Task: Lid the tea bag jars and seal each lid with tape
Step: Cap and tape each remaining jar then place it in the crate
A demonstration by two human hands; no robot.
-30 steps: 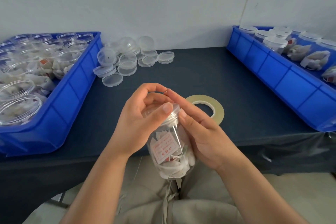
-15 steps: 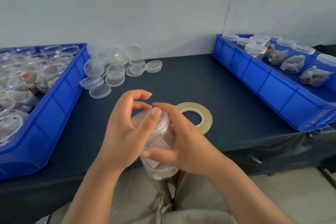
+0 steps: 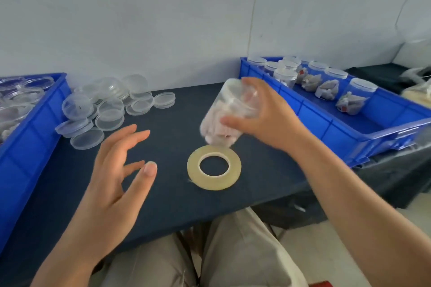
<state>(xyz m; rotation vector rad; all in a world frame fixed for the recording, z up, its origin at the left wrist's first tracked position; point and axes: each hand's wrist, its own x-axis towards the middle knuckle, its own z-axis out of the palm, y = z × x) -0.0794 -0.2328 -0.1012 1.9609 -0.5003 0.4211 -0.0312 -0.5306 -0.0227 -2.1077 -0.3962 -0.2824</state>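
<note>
**Jar Held in One Hand Above the Tape**

The jar (image 3: 224, 109) of tea bags is held in the right hand (image 3: 272, 119). The fingers and thumb are curled round its side. The jar is tilted, with its top end leaning away from the person, and it is lifted off the table (image 3: 175, 198). A paper label was seen on this jar a second ago, with red marks on it. Now the jar is blurred, and no words can be read on it (or on anything else here).

The left hand (image 3: 112, 175) is spread wide, with the fingers apart, and nothing is held in it. One second ago both hands were wrapped round the jar, close to the person's lap. Since then the jar has been let go by the left hand and carried up and to the right.

The tape roll (image 3: 214, 167) lies flat on the table between the two hands, just under the jar's low end. A heap of loose lids (image 3: 109, 109) is seen past the left hand. A blue bin (image 3: 326, 123) with lidded jars (image 3: 326, 84) stands just right of the right hand. Another blue bin (image 3: 30, 142) of open jars (image 3: 16, 105) stands left of the left hand.
</note>
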